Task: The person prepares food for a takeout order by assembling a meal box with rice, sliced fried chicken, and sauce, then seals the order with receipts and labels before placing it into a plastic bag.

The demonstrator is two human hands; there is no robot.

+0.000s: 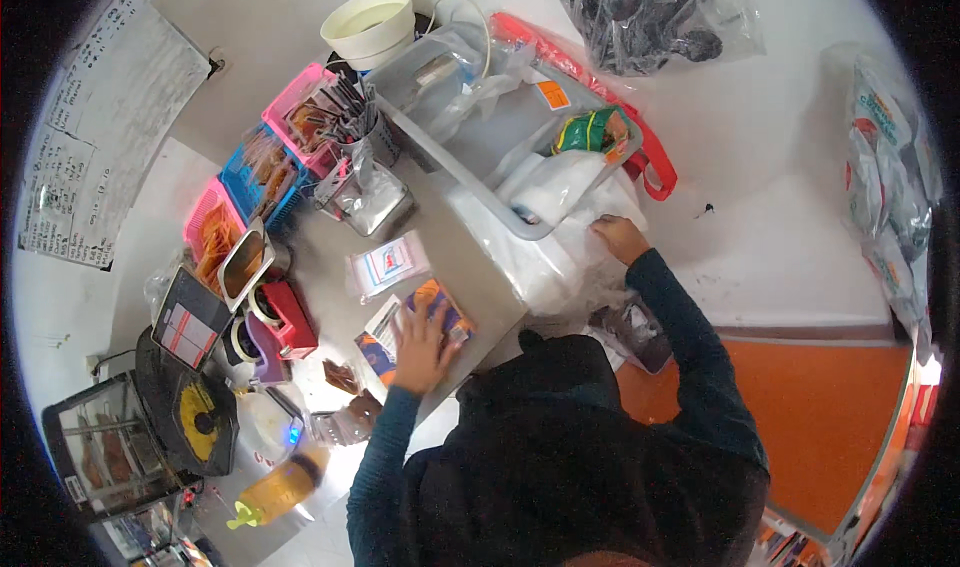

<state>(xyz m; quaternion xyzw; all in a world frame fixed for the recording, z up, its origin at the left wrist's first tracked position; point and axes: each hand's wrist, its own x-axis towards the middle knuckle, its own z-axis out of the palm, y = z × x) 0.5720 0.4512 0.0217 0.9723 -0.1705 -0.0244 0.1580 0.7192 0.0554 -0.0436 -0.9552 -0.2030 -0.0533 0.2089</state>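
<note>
The left hand (422, 347) lies palm down with its fingers spread wide on a purple and orange packet (455, 319), which sits near the front edge of the grey surface (475, 282). The packet is directly under this hand, showing past the fingers on both sides; a white paper (383, 319) lies at its left end, beside the fingertips.

The right hand (620, 239) is well apart from the packet, at the white plastic bags (575, 257) by the near right corner of a grey bin (445, 165). Its fingers are curled in narrowly against the plastic; I cannot tell whether they grip it.

Just beyond the purple and orange packet lies a small clear-wrapped packet (390, 264), with a metal tray (388, 210) farther back. Inside the bin, a green package (582, 133) rests near the right end, beyond the right hand.
</note>
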